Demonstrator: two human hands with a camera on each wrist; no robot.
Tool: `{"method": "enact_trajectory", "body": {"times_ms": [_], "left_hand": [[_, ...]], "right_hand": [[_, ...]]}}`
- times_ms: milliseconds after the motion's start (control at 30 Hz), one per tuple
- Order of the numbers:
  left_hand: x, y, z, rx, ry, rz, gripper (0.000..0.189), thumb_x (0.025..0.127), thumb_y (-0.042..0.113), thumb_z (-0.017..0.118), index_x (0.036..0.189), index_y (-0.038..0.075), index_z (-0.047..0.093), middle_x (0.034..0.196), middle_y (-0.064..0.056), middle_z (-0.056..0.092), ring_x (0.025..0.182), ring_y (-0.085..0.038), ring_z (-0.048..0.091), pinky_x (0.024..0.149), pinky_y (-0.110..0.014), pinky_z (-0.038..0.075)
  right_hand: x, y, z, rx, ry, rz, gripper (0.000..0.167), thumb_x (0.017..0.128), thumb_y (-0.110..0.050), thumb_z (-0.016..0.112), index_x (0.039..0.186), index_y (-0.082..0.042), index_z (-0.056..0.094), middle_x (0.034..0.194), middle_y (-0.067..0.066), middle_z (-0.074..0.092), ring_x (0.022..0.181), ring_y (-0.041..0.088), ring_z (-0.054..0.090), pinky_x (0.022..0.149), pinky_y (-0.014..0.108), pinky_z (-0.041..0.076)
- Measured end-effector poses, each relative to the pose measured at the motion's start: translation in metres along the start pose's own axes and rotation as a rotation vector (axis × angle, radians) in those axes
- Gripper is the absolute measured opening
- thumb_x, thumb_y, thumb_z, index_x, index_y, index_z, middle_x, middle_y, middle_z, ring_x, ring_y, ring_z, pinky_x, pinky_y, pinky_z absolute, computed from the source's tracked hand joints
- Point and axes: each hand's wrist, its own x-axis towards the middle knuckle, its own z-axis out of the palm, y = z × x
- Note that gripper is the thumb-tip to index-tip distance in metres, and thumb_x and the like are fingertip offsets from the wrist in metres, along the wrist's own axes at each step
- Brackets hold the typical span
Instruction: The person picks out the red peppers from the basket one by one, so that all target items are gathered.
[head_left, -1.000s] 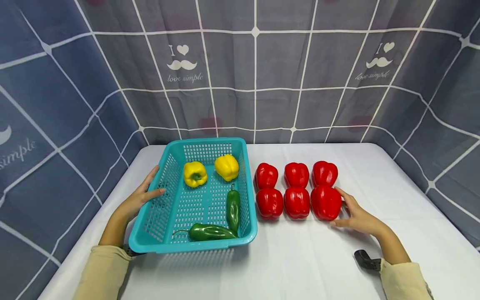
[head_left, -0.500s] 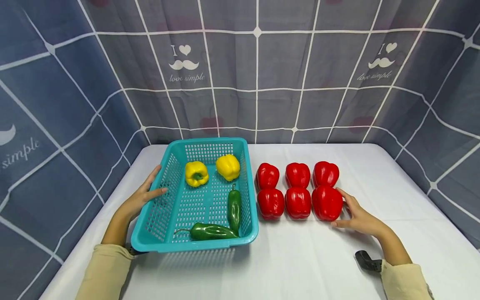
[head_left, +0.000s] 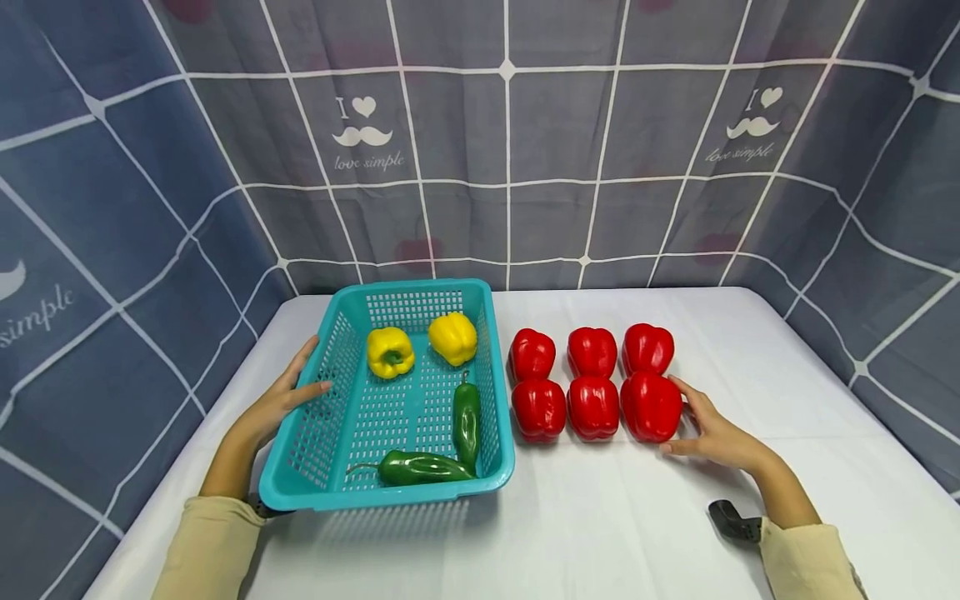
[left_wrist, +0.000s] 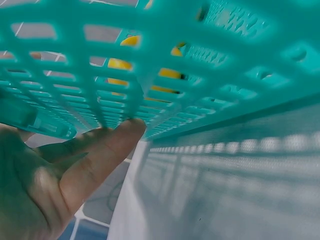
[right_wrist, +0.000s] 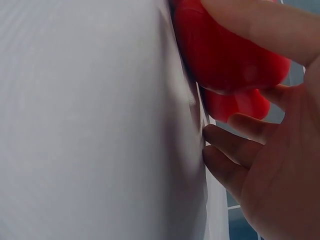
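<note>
My left hand (head_left: 281, 398) holds the left rim of a turquoise plastic basket (head_left: 386, 497), thumb over the rim and fingers along the outer wall. In the left wrist view, fingers (left_wrist: 102, 165) extend beside the perforated wall. Inside the basket lie two yellow bell peppers (head_left: 390, 352) and two long green peppers (head_left: 423, 468). To the right, several red bell peppers (head_left: 592, 407) sit in two rows. My right hand (head_left: 712, 429) rests beside the near right red bell pepper (head_left: 651, 408), thumb and index finger at its side, fingers relaxed. In the right wrist view, the thumb (right_wrist: 270, 25) overlaps that pepper.
A white cloth (head_left: 577, 525) covers the table. Dark grey checked fabric (head_left: 465, 217) with white lines hangs behind and along both sides. A black device (head_left: 731, 523) is at the right wrist, near the sleeve.
The head view shifts slightly. Both hands, the basket and the peppers keep their places.
</note>
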Motion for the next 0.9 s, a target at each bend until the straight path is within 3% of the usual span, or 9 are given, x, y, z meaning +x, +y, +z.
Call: {"method": "enact_trajectory", "body": {"times_ms": [100, 367, 600, 900], "left_hand": [[0.002, -0.001, 0.002, 0.004, -0.005, -0.001, 0.084, 0.092, 0.021, 0.051, 0.146, 0.025, -0.013, 0.151, -0.01, -0.02, 0.135, -0.044, 0.006, 0.091, -0.039, 0.04], [0.008, 0.001, 0.003, -0.021, -0.025, 0.013, 0.083, 0.093, 0.019, 0.05, 0.146, 0.026, -0.014, 0.152, -0.01, -0.019, 0.134, -0.044, 0.008, 0.084, -0.026, 0.044], [-0.001, 0.007, -0.006, -0.025, -0.009, 0.016, 0.082, 0.093, 0.02, 0.049, 0.145, 0.028, -0.015, 0.151, -0.009, -0.022, 0.133, -0.045, 0.007, 0.077, -0.015, 0.044], [-0.001, 0.001, -0.001, -0.024, -0.033, 0.002, 0.083, 0.093, 0.018, 0.048, 0.145, 0.028, -0.015, 0.15, -0.015, -0.02, 0.13, -0.048, 0.012, 0.076, -0.021, 0.047]], "right_hand": [[-0.003, 0.001, -0.001, -0.011, 0.007, -0.004, 0.105, 0.07, -0.02, 0.075, 0.146, -0.005, 0.003, 0.136, 0.029, 0.016, 0.122, 0.053, 0.025, 0.094, 0.068, 0.026], [-0.004, 0.001, -0.006, -0.015, 0.014, 0.002, 0.106, 0.07, -0.02, 0.075, 0.146, -0.006, 0.004, 0.137, 0.029, 0.016, 0.124, 0.053, 0.022, 0.093, 0.07, 0.025], [0.01, -0.001, -0.003, -0.014, 0.008, -0.003, 0.106, 0.07, -0.023, 0.076, 0.146, -0.008, 0.004, 0.138, 0.028, 0.015, 0.127, 0.051, 0.018, 0.096, 0.07, 0.021], [0.0, 0.003, 0.003, 0.001, 0.001, 0.03, 0.106, 0.069, -0.023, 0.076, 0.146, -0.009, 0.005, 0.138, 0.027, 0.016, 0.128, 0.051, 0.016, 0.096, 0.07, 0.021]]}}
